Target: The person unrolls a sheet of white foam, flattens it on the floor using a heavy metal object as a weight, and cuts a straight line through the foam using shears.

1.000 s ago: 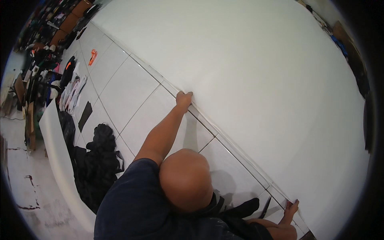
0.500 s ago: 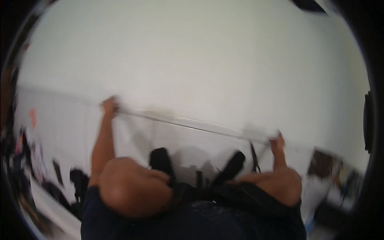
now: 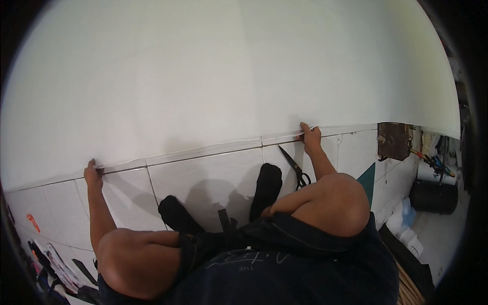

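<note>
I'm pinching the near edge of a wide, smooth white sheet (image 3: 244, 76) at two places set well apart. It spreads ahead of me over a white tiled floor (image 3: 223, 170), its far side running out of view at the top and left; I can't tell whether it is cloth or paper. My left hand (image 3: 93, 175) has its thumb up on the edge, the other fingers mostly hidden in shadow. My right hand (image 3: 310, 138) grips the edge likewise, thumb on top, its curled fingers partly out of sight. Near that hand, a pair of black-handled scissors (image 3: 295, 166) lies on the tiles beside my black-socked right foot (image 3: 266, 188), one handle loop close against my bare leg. At far left, a small orange object (image 3: 33, 222) is too small to make out, and the dark clutter below it is cut off.
</note>
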Motion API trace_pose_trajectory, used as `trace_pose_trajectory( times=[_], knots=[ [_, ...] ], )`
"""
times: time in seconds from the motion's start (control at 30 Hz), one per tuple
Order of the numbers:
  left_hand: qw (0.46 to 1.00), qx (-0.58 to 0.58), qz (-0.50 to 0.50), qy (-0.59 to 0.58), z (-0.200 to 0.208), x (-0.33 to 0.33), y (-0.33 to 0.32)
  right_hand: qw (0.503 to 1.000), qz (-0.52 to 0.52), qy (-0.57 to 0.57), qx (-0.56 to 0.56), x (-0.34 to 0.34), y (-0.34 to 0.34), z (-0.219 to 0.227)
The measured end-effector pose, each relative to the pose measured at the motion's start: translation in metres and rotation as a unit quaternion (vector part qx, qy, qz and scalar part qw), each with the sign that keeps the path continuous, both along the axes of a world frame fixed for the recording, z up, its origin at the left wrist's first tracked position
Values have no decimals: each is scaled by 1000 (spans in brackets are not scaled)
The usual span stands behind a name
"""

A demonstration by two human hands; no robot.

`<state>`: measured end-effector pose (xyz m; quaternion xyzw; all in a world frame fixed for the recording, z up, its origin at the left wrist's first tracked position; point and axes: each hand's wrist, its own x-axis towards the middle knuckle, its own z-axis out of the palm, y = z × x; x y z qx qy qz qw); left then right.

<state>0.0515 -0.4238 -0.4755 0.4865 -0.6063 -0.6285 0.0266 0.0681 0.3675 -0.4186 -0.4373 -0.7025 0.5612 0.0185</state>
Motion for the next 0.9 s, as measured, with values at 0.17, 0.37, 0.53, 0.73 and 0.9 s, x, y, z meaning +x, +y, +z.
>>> trace_pose_trajectory(
  times=[0.17, 0.37, 0.53, 0.73, 0.9],
  knots=[
    [999, -20, -23, -11, 2, 8, -15, 999, 15, -24, 20, -5, -9, 1],
    [998, -41, -36, -16, 7, 6, 0, 991, -18, -33, -127, -7, -35, 16],
    [1000, -18, -7, -13, 16, -1, 17, 982, 30, -84, -167, -19, -50, 24],
    [999, 21, 16, 33, 24, 3, 20, 975, 58, 31, -212, -46, -92, 61],
    [1000, 12, 7, 22, 20, 6, 11, 973, 102, -49, -200, -21, -79, 27]
  ],
)
